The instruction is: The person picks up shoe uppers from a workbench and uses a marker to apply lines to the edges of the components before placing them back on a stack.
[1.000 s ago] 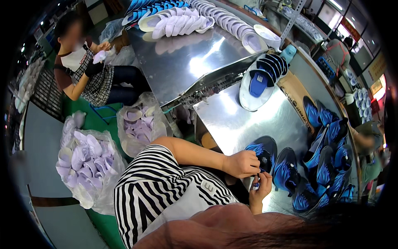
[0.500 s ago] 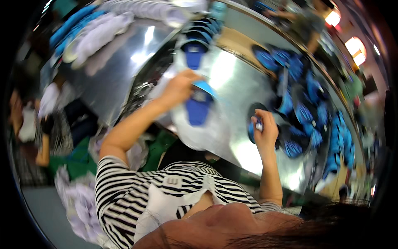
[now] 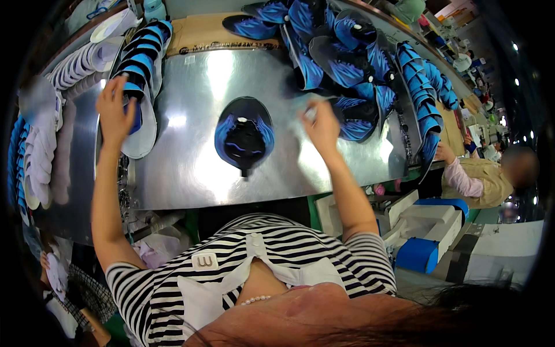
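Observation:
My left hand (image 3: 117,111) is at the near end of a row of nested white and light-blue shoe uppers (image 3: 141,139) on the left. Its fingers are stretched and its thumb stands apart, next to a dark-blue part of the nearest upper. A single black and blue shoe upper (image 3: 244,134) lies in the middle of the metal table, apart from both hands. To its right, my right hand (image 3: 321,122) is raised, slightly blurred, with the fingers curled around a small shiny thing I cannot make out. A pile of black and blue uppers (image 3: 341,63) lies just beyond it.
The metal table (image 3: 173,179) has a cardboard sheet (image 3: 199,32) at its far edge. Another blue row (image 3: 419,95) stands at the right, near a co-worker (image 3: 471,176). White pieces (image 3: 43,156) lie on the left table. A blue and white machine (image 3: 425,231) stands at lower right.
The view has turned. My left hand has moved from the white and blue upper at mid-table to the left row. A black and blue upper now lies in the middle, and my right hand is beside it.

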{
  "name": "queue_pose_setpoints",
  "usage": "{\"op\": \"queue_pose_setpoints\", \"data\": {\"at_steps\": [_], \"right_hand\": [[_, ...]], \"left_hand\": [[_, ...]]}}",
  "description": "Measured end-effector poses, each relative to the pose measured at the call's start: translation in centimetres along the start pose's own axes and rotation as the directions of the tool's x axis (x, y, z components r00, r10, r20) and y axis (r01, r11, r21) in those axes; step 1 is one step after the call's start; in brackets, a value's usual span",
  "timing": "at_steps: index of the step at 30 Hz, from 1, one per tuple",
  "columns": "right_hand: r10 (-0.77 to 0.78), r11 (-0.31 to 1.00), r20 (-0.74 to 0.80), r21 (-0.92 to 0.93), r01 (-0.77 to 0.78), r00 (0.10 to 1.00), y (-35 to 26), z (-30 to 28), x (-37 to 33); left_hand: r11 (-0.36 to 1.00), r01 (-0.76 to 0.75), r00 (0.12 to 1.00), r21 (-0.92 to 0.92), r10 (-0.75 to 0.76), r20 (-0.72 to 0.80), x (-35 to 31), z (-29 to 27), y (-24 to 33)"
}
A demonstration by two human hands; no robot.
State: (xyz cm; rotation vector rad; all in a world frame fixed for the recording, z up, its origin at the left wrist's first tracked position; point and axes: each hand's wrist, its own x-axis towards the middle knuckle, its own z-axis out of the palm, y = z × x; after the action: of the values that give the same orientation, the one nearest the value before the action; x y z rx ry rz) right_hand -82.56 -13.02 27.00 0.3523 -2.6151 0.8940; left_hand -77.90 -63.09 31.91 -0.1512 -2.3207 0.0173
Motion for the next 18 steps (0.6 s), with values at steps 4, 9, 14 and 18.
{"op": "queue_pose_setpoints", "data": {"at_steps": [4, 9, 14, 18], "right_hand": [[0.073, 0.979, -0.111, -0.181, -0.093, 0.991, 3.7, 1.4, 8.1], [0.082, 0.972, 0.067, -0.227, -0.065, 0.994, 2.4, 3.3, 11.8], [-0.130, 0.964, 0.118, -0.216, 0.153, 0.984, -1.7, 2.6, 10.4], [-0.337, 0.802, 0.239, -0.433, 0.411, 0.911, -3.3, 1.4, 8.0]], "left_hand": [[0.815, 0.009, 0.887, -0.580, 0.261, 0.380, -4.2, -3.9, 12.5], [0.759, 0.069, 0.885, -0.648, 0.253, 0.392, -2.7, -3.3, 18.1], [0.852, 0.187, 0.860, -0.489, 0.099, 0.501, 1.1, 0.8, 19.3], [0.931, 0.221, 0.604, -0.290, 0.102, 0.790, 2.6, 3.5, 21.0]]}}
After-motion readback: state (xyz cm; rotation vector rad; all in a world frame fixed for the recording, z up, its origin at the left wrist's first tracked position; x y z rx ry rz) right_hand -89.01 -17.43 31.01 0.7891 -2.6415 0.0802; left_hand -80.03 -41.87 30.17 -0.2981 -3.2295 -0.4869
